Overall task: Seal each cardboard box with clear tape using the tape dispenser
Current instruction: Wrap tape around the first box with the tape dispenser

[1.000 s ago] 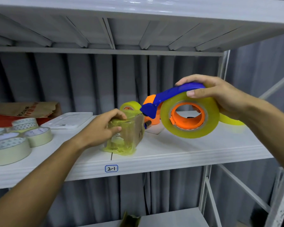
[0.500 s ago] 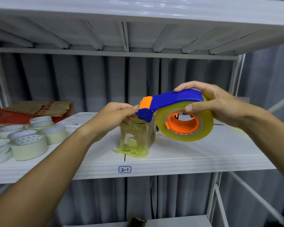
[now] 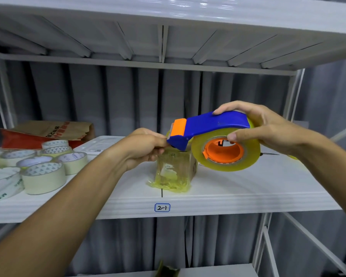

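A blue and orange tape dispenser (image 3: 210,126) loaded with a roll of clear tape (image 3: 226,151) is gripped by the right hand (image 3: 268,126), fingers curled over the top and thumb on the roll, its orange nose set over a small tape-wrapped cardboard box (image 3: 175,168). The box stands on the white shelf (image 3: 248,188) above a label reading "2-1" (image 3: 162,207), and something at the dispenser's nose is pinched by the left hand (image 3: 146,150). Rolls of masking tape (image 3: 44,176) with unreadable print are stacked at the left.
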Tool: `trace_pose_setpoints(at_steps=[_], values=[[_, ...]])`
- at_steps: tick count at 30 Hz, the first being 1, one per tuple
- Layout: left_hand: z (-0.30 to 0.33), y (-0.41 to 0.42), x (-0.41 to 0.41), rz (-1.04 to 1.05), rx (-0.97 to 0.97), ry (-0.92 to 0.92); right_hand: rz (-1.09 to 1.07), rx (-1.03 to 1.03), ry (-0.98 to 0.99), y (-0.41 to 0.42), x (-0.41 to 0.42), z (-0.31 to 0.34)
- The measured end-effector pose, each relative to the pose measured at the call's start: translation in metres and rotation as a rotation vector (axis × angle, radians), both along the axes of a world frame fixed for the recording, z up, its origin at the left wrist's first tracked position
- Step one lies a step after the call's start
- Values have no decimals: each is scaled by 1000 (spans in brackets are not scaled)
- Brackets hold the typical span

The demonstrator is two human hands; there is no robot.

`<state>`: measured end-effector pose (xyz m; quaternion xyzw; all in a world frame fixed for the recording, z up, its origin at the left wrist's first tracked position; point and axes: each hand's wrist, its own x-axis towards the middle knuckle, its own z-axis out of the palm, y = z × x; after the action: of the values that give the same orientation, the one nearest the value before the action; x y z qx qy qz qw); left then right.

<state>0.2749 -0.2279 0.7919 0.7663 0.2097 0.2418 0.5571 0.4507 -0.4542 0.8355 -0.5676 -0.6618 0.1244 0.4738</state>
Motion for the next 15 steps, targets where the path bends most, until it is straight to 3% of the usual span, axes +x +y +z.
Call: trace_pose_setpoints(at_steps=[6,15], values=[[4,7,-1,77,96,56,-98,33,-124,13,-6,-2],[5,20,0,180,145,74,-144,47,-160,9,-4,-9]])
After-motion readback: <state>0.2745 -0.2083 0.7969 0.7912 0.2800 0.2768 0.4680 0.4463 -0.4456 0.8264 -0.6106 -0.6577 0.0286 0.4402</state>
